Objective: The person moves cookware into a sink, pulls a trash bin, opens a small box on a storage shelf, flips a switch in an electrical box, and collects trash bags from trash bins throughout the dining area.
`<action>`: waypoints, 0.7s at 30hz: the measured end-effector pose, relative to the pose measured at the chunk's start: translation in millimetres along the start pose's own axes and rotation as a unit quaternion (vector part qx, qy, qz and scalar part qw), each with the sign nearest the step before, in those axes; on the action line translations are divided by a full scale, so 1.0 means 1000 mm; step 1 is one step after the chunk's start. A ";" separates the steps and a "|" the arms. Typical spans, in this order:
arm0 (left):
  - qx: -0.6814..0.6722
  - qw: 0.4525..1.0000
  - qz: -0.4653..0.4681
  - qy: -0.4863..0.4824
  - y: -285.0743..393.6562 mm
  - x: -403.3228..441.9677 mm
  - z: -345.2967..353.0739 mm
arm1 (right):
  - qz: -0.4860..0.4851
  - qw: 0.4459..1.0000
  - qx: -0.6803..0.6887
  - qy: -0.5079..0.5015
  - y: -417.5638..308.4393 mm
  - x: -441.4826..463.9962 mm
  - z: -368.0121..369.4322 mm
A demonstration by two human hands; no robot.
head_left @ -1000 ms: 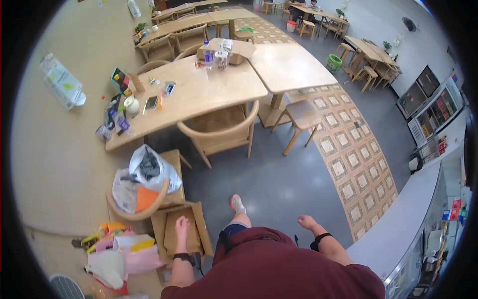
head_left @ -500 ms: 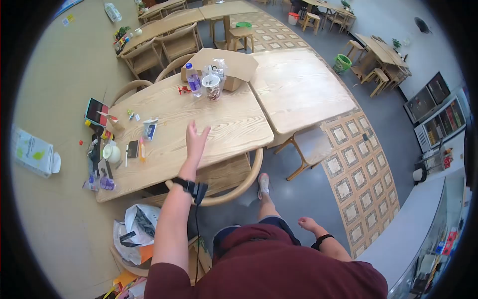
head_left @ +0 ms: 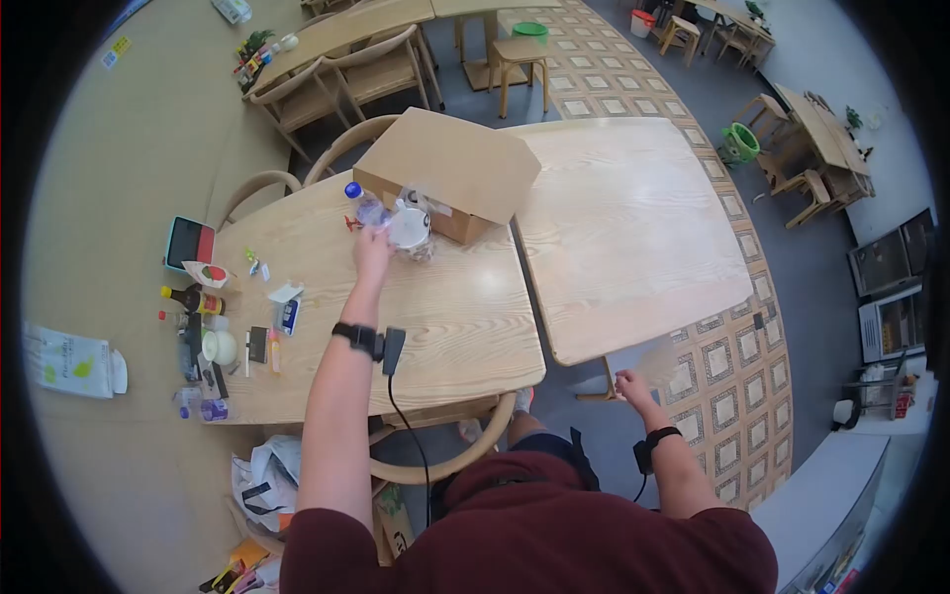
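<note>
My left hand (head_left: 373, 255) reaches over the wooden table to the lower part of a clear plastic bottle (head_left: 369, 208) with a blue cap and purple label. A cup with a white lid (head_left: 409, 228) stands just right of the fingers, partly wrapped in clear plastic. The fingertips are hidden between bottle and cup, so whether they grip either is unclear. Left of the bottle, a small red object (head_left: 351, 224) lies on the table. My right hand (head_left: 630, 386) hangs beside the table's right part, fingers curled, with nothing visible in it.
A large cardboard box (head_left: 445, 163) sits behind the cup. Sauce bottles (head_left: 198, 300), a white jar (head_left: 219, 346) and a tablet-like device (head_left: 189, 245) line the table's left side. A curved chair back (head_left: 465, 465) is in front of me. A cable hangs from my left wrist.
My left hand has moved forward from above the table's middle to the bottle and cup. My right hand has risen and come forward. The view has shifted closer to the table.
</note>
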State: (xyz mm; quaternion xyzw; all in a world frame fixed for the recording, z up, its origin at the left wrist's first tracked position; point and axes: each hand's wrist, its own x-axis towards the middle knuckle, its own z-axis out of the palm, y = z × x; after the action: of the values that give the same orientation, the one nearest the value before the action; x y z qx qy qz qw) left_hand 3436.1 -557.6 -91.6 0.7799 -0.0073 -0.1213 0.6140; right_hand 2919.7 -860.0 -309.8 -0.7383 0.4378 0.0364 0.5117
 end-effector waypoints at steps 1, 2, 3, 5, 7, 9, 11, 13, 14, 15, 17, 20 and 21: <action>-0.042 0.999 0.017 0.016 -0.005 -0.007 -0.010 | 0.005 1.000 -0.005 -0.016 -0.014 0.007 0.000; -0.077 0.997 0.022 0.022 -0.007 -0.014 -0.025 | 0.009 0.999 -0.011 -0.031 -0.034 0.007 -0.003; -0.113 0.993 0.028 0.028 -0.005 -0.024 -0.041 | 0.012 0.999 -0.018 -0.044 -0.060 0.006 -0.005; -0.168 0.984 0.056 0.020 0.012 -0.055 -0.072 | -0.020 0.999 0.001 -0.048 -0.108 0.003 -0.002; -0.154 0.984 0.018 0.089 0.025 -0.088 -0.100 | -0.056 0.996 0.035 -0.052 -0.147 0.011 0.014; -0.164 0.982 -0.002 0.094 -0.004 -0.107 -0.138 | -0.097 0.990 0.065 -0.084 -0.192 0.023 0.036; -0.168 0.979 -0.022 0.109 -0.033 -0.118 -0.172 | -0.117 0.978 0.079 -0.152 -0.250 0.040 0.058; -0.163 0.976 -0.047 0.139 -0.060 -0.136 -0.207 | -0.103 0.966 0.099 -0.216 -0.303 0.057 0.083; -0.187 0.969 -0.048 0.155 -0.073 -0.143 -0.224 | -0.091 0.960 0.106 -0.241 -0.326 0.066 0.097; -0.209 0.962 -0.047 0.170 -0.084 -0.149 -0.241 | -0.075 0.961 0.116 -0.242 -0.339 0.080 0.114; -0.223 0.954 -0.046 0.197 -0.095 -0.161 -0.273 | -0.035 0.966 0.138 -0.214 -0.368 0.100 0.142; -0.194 0.951 -0.040 0.235 -0.105 -0.165 -0.315 | 0.038 0.958 0.251 -0.134 -0.403 0.127 0.175; -0.216 0.943 -0.033 0.252 -0.110 -0.166 -0.326 | 0.069 0.946 0.296 -0.110 -0.412 0.140 0.182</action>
State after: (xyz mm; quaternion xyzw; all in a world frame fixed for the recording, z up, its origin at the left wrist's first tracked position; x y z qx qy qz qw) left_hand 3324.8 -192.2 -96.3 0.6335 0.1994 0.0604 0.7452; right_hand 3359.0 -764.1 -168.2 -0.5129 0.4198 0.0209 0.7485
